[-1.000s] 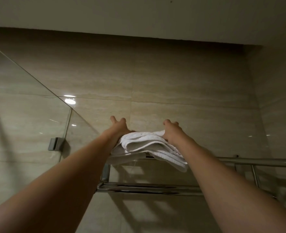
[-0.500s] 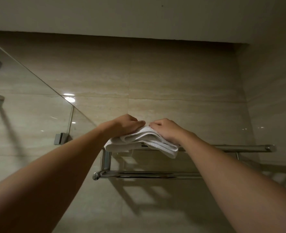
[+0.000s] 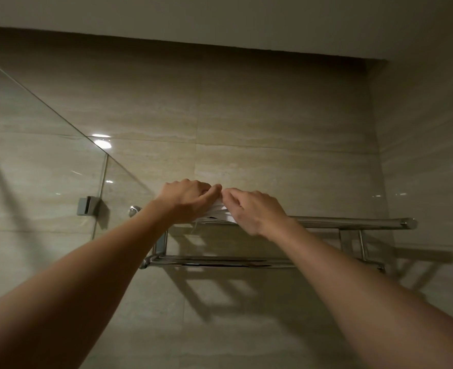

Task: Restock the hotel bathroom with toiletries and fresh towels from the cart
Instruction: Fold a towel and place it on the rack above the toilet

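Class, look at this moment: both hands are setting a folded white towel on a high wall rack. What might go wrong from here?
1. The towel sits at the front rail of the rack, near its left end; once released it may slip off.
2. The left hand and right hand grip it close together, so the fold may come apart.
3. The rack is viewed from below, so its seating likely cannot be checked.

Folded white towel (image 3: 220, 210) atop left end of chrome wall rack (image 3: 353, 222)
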`<state>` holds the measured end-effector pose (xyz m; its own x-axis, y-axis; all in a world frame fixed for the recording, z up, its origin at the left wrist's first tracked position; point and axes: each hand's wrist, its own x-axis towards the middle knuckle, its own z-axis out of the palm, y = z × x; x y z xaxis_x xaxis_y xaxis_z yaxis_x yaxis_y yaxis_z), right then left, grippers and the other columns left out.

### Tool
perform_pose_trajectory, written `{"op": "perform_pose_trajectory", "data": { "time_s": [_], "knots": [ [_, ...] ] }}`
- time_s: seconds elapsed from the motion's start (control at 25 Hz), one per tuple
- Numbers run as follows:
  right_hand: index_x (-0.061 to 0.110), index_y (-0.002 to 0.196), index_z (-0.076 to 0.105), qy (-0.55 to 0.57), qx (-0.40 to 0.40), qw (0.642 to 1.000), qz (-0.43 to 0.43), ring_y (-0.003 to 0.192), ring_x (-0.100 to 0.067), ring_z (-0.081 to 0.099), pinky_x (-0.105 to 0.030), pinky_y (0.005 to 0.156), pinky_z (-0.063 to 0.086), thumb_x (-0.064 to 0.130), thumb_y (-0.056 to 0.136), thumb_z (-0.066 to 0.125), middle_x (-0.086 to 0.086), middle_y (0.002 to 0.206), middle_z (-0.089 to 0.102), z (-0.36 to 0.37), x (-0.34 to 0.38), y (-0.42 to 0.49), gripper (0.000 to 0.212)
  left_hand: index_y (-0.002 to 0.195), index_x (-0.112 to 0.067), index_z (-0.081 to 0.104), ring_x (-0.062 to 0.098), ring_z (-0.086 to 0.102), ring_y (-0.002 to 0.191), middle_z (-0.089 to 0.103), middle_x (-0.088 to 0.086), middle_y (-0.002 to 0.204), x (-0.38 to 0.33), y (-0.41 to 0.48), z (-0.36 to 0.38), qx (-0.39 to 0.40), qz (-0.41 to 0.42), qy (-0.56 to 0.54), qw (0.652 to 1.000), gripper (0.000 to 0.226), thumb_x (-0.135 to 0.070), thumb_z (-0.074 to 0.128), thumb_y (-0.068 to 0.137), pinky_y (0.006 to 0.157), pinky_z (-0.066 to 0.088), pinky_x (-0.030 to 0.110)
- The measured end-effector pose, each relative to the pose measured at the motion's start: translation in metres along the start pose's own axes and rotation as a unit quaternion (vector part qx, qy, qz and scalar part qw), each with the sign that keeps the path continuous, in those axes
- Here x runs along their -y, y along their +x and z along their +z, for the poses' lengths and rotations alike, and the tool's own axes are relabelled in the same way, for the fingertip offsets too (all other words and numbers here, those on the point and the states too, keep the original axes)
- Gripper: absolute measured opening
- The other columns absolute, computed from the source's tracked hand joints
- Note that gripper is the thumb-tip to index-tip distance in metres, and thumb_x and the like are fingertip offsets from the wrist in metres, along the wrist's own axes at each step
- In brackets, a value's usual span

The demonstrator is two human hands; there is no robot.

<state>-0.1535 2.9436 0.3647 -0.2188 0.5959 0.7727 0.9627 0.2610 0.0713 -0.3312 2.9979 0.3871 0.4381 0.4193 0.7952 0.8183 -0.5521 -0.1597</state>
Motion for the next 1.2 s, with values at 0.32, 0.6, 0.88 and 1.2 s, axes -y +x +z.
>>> {"op": "perform_pose_trajectory", "data": {
  "time_s": [0.32, 0.6, 0.88, 1.2],
  "knots": [
    [0.030, 0.132, 0.059, -0.036, 0.011, 0.999, -0.012, 0.100, -0.026, 0.065, -0.042, 0.088, 0.052, 0.060, 0.102, 0.013, -0.005, 0.118, 0.071, 0.007, -0.009, 0.019, 0.062, 0.108, -0.027, 0.066, 0.015, 0.056, 0.073, 0.066, 0.005, 0.084, 0.016, 0.012, 0.005, 0.042, -0.015, 0.021, 0.999, 0.071, -0.067, 0.009, 0.098, 0.061, 0.037, 0.028],
    [0.021, 0.137, 0.054, -0.118, -0.003, 0.993, 0.010, 0.117, -0.024, 0.044, -0.044, 0.098, 0.040, 0.057, 0.104, 0.015, -0.008, 0.130, 0.049, 0.002, 0.002, 0.006, 0.063, 0.108, -0.021, 0.055, 0.021, 0.051, 0.091, 0.053, 0.006, 0.100, -0.006, -0.017, 0.003, -0.048, -0.041, 0.085, 0.994, 0.041, -0.041, 0.019, 0.107, 0.080, 0.049, 0.040],
    [0.017, 0.157, 0.022, -0.058, 0.017, 0.998, -0.009, 0.143, -0.026, 0.031, -0.042, 0.118, 0.023, 0.049, 0.106, 0.027, -0.008, 0.158, 0.034, -0.004, 0.000, -0.045, 0.060, 0.154, -0.018, 0.030, 0.026, 0.032, 0.144, 0.041, 0.010, 0.154, -0.018, -0.058, 0.006, -0.020, -0.049, 0.052, 0.997, 0.058, -0.048, 0.017, 0.106, 0.115, 0.026, 0.044],
    [0.022, 0.161, 0.008, -0.006, -0.018, 0.999, -0.044, 0.155, -0.016, -0.005, -0.041, 0.126, -0.003, 0.045, 0.105, 0.029, -0.002, 0.169, 0.000, 0.005, 0.008, -0.103, 0.065, 0.160, -0.024, 0.002, 0.020, -0.013, 0.154, -0.007, 0.002, 0.169, -0.058, -0.122, 0.007, -0.021, -0.033, 0.067, 0.997, 0.073, -0.051, 0.037, 0.102, 0.126, -0.001, 0.048]
  ]
}}
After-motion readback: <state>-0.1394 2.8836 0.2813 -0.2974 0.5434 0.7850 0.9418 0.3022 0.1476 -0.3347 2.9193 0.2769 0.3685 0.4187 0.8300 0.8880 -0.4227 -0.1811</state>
